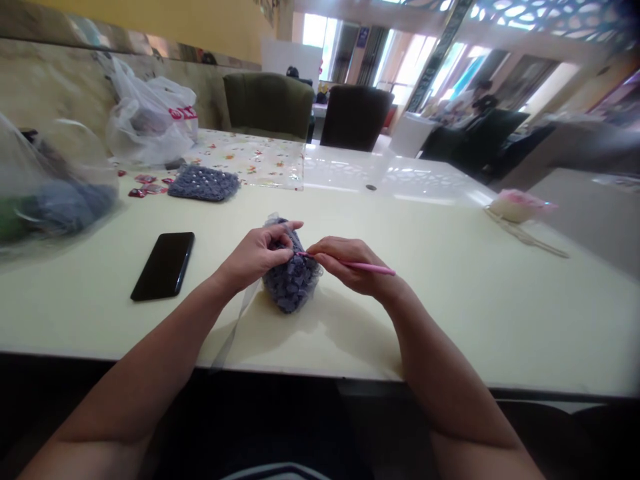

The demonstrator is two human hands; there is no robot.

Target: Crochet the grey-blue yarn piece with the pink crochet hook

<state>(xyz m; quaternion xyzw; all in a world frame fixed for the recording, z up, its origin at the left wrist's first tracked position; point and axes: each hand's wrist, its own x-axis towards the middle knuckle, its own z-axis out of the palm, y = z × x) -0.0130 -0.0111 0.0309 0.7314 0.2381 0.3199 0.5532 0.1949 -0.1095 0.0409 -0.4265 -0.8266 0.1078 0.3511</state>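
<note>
Near the front middle of the table, my left hand (267, 252) pinches the upper edge of a grey-blue crocheted piece (290, 287) with a ruffled surface. My right hand (350, 261) is closed round a pink crochet hook (373, 268), whose tip meets the piece beside my left thumb. A sheer grey ribbon (231, 337) runs from the piece down over the table's front edge. The exact stitch at the hook's tip is too small to make out.
A black phone (163, 265) lies to the left. Behind it are a flat grey crocheted square (205, 183), small red packets (145, 188) and plastic bags (153, 120). A pink flower-like item (520, 203) with a cord sits at the right. Chairs (267, 103) stand beyond the table (475, 313).
</note>
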